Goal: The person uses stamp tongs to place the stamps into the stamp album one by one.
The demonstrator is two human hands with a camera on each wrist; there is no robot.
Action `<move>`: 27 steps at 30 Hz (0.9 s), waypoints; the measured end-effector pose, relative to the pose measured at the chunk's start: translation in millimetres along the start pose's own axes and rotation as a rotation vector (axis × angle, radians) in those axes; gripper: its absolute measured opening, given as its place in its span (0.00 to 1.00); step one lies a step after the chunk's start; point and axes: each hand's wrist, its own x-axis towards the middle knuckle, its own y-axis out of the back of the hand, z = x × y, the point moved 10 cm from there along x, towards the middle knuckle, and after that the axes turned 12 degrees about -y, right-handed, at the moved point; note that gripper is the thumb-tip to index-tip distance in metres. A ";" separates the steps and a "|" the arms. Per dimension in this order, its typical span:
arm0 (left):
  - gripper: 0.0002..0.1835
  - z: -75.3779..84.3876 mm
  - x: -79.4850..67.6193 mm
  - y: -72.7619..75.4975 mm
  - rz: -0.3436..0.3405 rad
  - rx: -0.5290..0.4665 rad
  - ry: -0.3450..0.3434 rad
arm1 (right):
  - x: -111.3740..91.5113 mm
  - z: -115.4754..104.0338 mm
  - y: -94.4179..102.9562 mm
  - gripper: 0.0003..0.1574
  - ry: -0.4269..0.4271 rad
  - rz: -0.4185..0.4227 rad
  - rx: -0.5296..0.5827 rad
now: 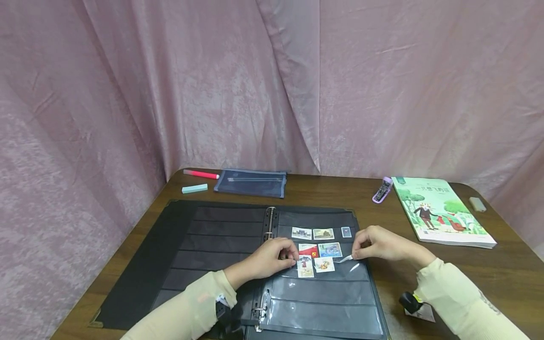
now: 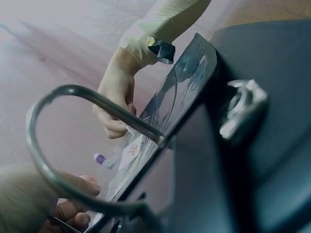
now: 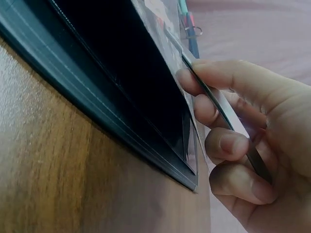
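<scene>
An open black stamp album (image 1: 140,264) lies across the table, its right page carrying several stamps in clear strip pockets. My right hand (image 1: 374,243) grips slim metal tweezers (image 3: 226,109), fingers wrapped round the shaft. The tweezers' tips point left, close to a white stamp with an orange picture (image 1: 325,264). My left hand (image 1: 274,259) is bent over the page beside the rings, thumb and forefinger tips at the left edge of a stamp with a figure (image 1: 305,267). I cannot tell whether they pinch it. A red stamp (image 1: 308,250) and a blue one (image 1: 330,250) sit just above.
Metal binder rings (image 1: 268,224) rise along the album's spine. Behind it lie a blue zip pouch (image 1: 250,183), a red marker (image 1: 201,174) and a light blue stick (image 1: 194,188). At right are a purple clipper-like item (image 1: 382,190), a green picture book (image 1: 439,210) and an eraser (image 1: 478,204).
</scene>
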 end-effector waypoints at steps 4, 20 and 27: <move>0.02 0.5 -0.2 0.5 -0.001 0.001 -0.005 | 2.9 0.1 -4.6 0.03 -0.019 -0.051 0.029; 0.03 -0.3 0.7 -2.1 -0.009 0.009 0.004 | 6.4 10.7 -2.5 0.02 -0.133 -0.161 0.064; 0.03 -1.7 0.3 -0.6 0.001 0.007 -0.011 | 1.1 11.3 11.6 0.03 -0.170 -0.131 0.037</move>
